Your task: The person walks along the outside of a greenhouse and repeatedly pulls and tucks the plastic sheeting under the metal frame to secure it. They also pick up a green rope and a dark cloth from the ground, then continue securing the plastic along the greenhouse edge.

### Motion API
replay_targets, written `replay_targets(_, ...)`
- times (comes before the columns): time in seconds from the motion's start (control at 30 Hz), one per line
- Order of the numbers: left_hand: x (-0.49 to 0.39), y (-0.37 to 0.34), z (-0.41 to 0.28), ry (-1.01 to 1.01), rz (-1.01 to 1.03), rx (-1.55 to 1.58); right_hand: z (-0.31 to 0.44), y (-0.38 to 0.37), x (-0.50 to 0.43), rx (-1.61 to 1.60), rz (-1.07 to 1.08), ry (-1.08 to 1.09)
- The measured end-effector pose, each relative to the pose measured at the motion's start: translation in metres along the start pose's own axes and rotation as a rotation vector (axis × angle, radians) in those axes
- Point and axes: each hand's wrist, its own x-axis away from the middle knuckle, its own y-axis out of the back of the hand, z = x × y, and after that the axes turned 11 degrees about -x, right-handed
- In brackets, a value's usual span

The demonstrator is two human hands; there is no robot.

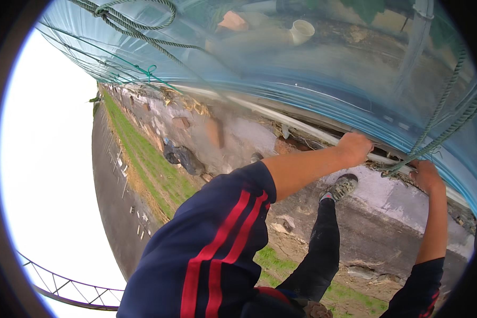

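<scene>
A transparent bluish plastic sheet curves across the top, its lower edge gathered in folds above a pale pipe-like rail. My left hand is curled into a fist at that lower edge, beside a dark gap over the rail; its fingertips are mostly hidden. To the right, my right hand has bent fingers at the rail and the sheet's folds, next to a green twisted rope. That rope loops down around the rail between my hands. What my right fingers touch is partly hidden.
More rope hangs in coils over the sheet. Brick pieces and a black plastic bag lie along the concrete ledge. My shoe stands by the rail. Grass borders the ledge.
</scene>
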Motion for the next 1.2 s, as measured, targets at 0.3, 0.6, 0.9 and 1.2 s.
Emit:
replay_targets(0.3,-0.015,-0.014,-0.003,0.204,-0.303,-0.046,-0.045,-0.059,0.039,-0.88,-0.687,0.125)
replay_targets(0.6,-0.094,-0.01,0.037,0.263,-0.351,-0.254,-0.115,-0.285,0.216,-1.41,-0.356,-0.355)
replay_targets(0.9,-0.05,-0.053,0.005,0.213,-0.183,-0.409,-0.064,-0.477,0.354,-1.618,-0.445,-0.969)
replay_targets(1.2,0.097,-0.069,0.012,0.05,-0.116,0.158,0.041,-0.511,0.365,-1.889,-0.468,-0.51)
